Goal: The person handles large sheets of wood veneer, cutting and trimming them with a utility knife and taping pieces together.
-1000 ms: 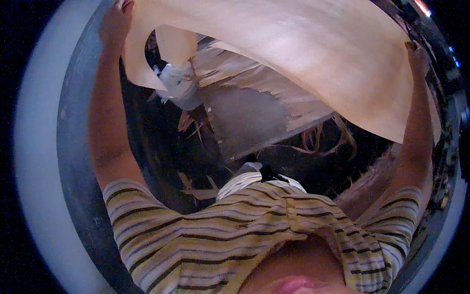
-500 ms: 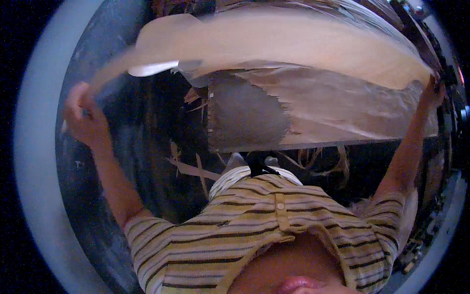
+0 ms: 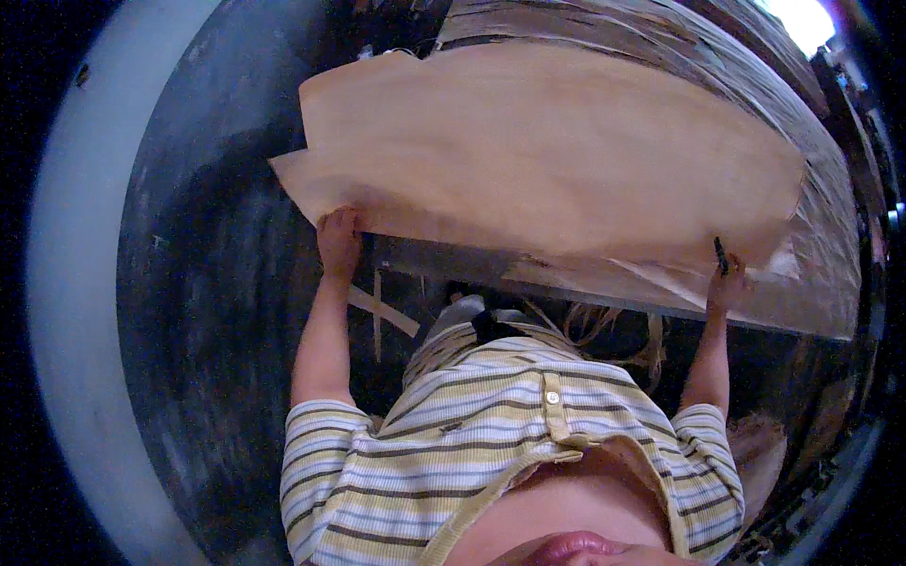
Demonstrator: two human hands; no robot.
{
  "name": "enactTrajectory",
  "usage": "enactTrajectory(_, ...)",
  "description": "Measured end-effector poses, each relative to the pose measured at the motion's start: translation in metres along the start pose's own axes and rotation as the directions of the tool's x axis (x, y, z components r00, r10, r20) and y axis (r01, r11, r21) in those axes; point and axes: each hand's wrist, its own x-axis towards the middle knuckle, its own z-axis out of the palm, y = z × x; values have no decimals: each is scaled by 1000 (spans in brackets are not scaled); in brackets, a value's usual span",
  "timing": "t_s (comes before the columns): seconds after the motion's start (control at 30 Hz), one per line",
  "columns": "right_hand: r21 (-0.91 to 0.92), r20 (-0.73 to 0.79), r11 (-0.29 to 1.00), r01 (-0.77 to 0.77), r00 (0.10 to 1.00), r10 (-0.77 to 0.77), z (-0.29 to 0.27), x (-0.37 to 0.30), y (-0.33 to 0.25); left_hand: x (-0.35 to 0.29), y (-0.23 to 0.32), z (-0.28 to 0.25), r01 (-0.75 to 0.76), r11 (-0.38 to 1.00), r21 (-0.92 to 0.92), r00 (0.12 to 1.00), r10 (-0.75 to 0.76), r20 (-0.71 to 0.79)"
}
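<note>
A broad, thin sheet of tan wood veneer (image 3: 547,151) lies spread in front of me, its left end notched and uneven. My left hand (image 3: 340,243) is closed on the near edge close to the left end. At the near edge toward the right end is my right hand (image 3: 727,283), its fingers closed. A slim dark tool (image 3: 720,255) sticks up from that hand against the veneer; its kind is not clear. Beneath the sheet is a stack of veneer (image 3: 802,283), with its near edge showing between my arms.
More layered, rough-edged sheets (image 3: 651,47) lie behind the veneer. Torn wood strips (image 3: 382,311) are on the dark floor (image 3: 217,311) around my feet. A pale curved band borders the far left. Bright light shows at the upper right.
The veneer sheet was lifted and blurred in motion; it now lies flatter over the stack. Both hands have moved inward, nearer each other, and the right hand has also come down toward me.
</note>
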Motion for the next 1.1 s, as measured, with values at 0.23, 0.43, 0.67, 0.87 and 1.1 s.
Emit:
enactTrajectory(0.23,97,137,992,-84,988,70,-2,-64,44,-12,31,8,90,992,91,994,-95,50)
enactTrajectory(0.43,93,87,993,-66,995,58,-2,-85,78,-11,66,30,67,996,60,996,-63,-57)
enactTrajectory(0.67,77,206,995,-68,977,51,-44,-130,-7,-57,15,33,613,707,-353,666,-703,-251)
enactTrajectory(0.87,251,221,907,-337,933,285,-65,-153,13,-57,70,-32,590,-601,-540,288,-467,836)
enactTrajectory(1.1,680,422,269,-682,664,617,-86,-143,-35,-34,-10,-42,577,-504,-643,373,-538,756)
